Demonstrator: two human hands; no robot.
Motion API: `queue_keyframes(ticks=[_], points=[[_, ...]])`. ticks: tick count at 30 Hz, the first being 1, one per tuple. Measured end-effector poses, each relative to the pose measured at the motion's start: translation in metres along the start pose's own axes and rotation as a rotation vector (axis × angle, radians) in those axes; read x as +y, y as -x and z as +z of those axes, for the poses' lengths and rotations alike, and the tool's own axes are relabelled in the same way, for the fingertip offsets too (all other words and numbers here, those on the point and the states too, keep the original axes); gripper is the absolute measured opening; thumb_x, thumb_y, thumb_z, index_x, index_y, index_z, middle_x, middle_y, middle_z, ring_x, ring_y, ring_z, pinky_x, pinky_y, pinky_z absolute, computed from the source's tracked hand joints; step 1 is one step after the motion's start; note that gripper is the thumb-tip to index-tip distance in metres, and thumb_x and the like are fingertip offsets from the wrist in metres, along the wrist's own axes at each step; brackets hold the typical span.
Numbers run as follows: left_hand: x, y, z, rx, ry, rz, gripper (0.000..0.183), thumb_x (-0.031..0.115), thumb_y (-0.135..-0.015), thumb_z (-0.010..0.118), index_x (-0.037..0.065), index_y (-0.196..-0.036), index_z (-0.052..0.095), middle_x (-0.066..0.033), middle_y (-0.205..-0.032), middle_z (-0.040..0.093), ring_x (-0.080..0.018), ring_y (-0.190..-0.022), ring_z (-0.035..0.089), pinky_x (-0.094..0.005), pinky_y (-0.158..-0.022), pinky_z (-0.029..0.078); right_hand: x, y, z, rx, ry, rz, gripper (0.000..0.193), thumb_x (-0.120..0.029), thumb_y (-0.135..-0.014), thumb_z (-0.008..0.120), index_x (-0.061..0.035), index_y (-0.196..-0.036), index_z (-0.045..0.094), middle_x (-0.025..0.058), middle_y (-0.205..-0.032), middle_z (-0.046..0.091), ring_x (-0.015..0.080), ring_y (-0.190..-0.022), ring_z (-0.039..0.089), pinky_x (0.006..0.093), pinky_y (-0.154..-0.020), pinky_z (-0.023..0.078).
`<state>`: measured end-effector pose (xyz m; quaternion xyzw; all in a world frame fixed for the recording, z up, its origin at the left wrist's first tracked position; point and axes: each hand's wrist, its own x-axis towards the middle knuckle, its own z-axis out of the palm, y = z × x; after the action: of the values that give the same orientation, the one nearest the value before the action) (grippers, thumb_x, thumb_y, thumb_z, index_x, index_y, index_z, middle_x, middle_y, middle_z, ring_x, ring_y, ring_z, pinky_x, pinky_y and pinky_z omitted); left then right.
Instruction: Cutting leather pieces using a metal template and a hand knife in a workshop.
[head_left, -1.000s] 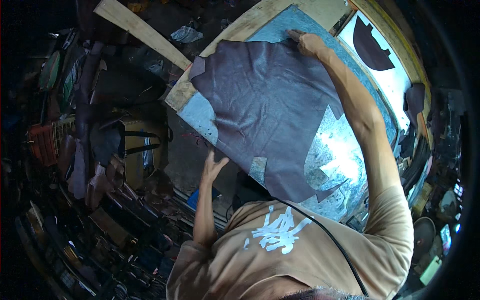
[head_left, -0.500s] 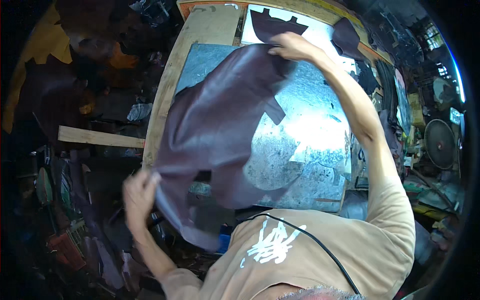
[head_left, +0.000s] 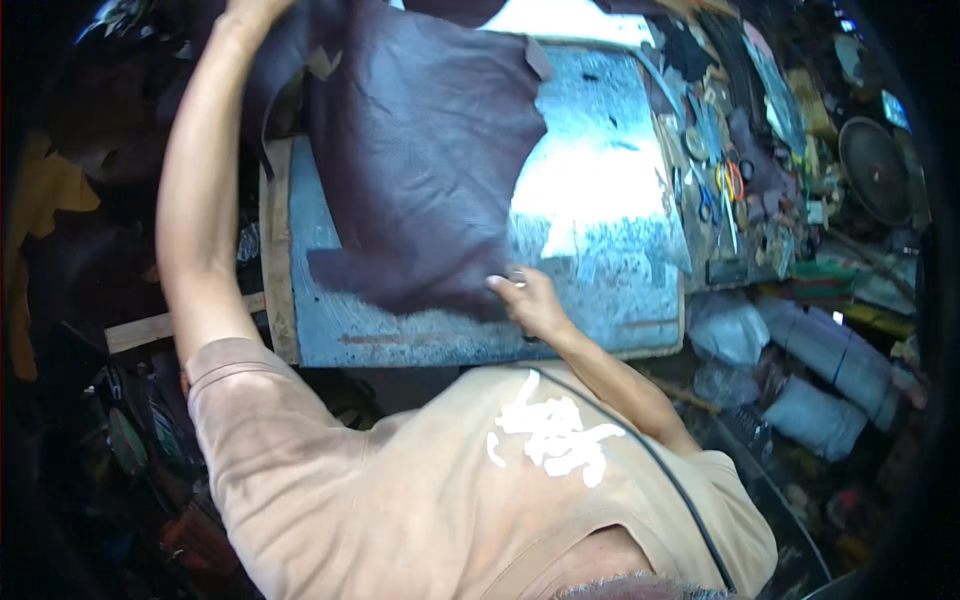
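Note:
A large dark maroon piece of leather is spread over the left and middle of a blue-grey metal-topped work board. At its near edge my right hand is closed, thumb on the leather, with a ring on one finger. My left arm stretches far forward along the left side. My left hand is cut off by the top of the picture, beside the leather's far left part, and its fingers are hidden. Strong glare whitens the middle right of the board.
Right of the board lie orange-handled scissors, blue-handled scissors and other tools. A round fan stands farther right, and grey wrapped rolls lie below. A wooden bar juts out on the left. Dark leather hangs at the far left.
The leather has swung round and flattened onto the board. My left hand has reached from near left to far left; my right hand has come from the far side to the near edge.

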<state>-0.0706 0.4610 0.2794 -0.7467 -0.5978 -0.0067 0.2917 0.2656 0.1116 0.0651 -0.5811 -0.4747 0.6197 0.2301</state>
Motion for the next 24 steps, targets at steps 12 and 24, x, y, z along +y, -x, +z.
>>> queue_keyframes(ticks=[12,24], points=[[0.216,0.371,0.073,-0.447,0.484,-0.279,0.068,0.052,-0.093,0.052,0.007,-0.143,0.041,-0.0262,-0.152,0.025,-0.0460,-0.140,0.021,-0.0568,-0.111,0.022,0.033,-0.015,-0.192,0.640,1.034,0.021,0.031,-0.030,-0.089,0.058,0.0001,-0.093,0.067,0.0241,-0.091,0.067,0.0428,-0.086,0.064,0.0501,-0.072,0.051],[0.308,0.389,0.010,-0.394,0.832,0.002,0.075,0.054,-0.085,0.060,0.003,-0.138,0.046,-0.0226,-0.152,0.028,-0.0433,-0.142,0.020,-0.0566,-0.114,0.015,0.083,-0.002,-0.296,0.480,0.426,0.344,0.035,-0.031,-0.078,0.072,0.0017,-0.089,0.067,0.0084,-0.076,0.063,0.0174,-0.070,0.058,0.0342,-0.064,0.047]])
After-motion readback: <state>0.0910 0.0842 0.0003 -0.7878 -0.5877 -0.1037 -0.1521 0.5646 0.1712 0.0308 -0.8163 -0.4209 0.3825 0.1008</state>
